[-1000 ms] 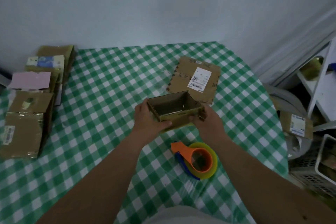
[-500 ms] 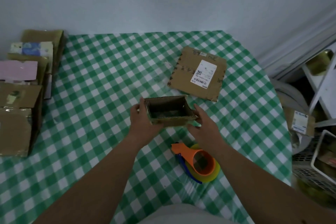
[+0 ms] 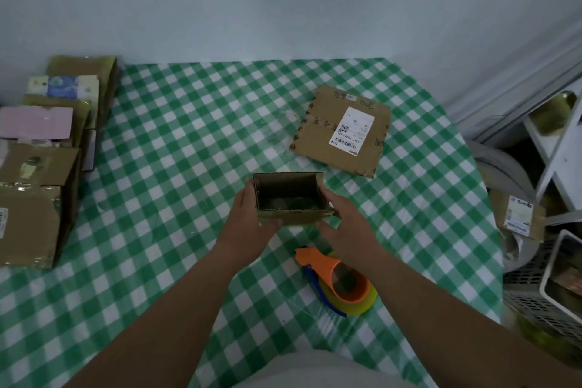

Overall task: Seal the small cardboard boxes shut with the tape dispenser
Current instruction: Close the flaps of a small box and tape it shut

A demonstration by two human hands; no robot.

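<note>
My left hand (image 3: 252,217) grips the small open brown cardboard box (image 3: 291,198) at frame centre on the desk. My right hand (image 3: 345,224) touches it, fingers loose. I should fold the flaps flat first, then grab the orange tape dispenser (image 3: 338,277) just below.

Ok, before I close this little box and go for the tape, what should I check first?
1. Small open cardboard box steadied: ok, the left hand grips its left side and the right hand touches its right side with straight fingers.
2. Flaps folded shut: not ok, the top is open and the inside shows.
3. Contents settled: cannot tell, the inside is too dark.
4. Tape dispenser at hand: ok, it lies on the checked tablecloth just below the right wrist.
5. A hand free for it: not ok, both are at the box.
6. Working room: ok, the flat labelled parcel lies apart, behind the box.
</note>
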